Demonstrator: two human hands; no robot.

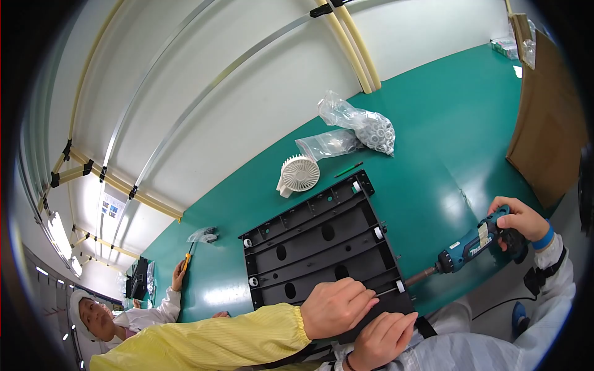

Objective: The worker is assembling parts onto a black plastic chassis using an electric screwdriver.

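left hand (382, 339) fisted on black tray (322, 247), right hand (523, 222) gripping teal screwdriver (467, 247); bags (359, 127) of white parts beyond

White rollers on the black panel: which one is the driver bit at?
The roller at the panel's near right corner: the driver points its bit at it. The others sit farther up that edge and along the left edge.

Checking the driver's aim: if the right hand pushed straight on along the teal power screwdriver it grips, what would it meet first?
Probably the small white roller on the black plastic panel's edge: the teal power screwdriver in the right hand seems nearly on it, though depth is unclear.
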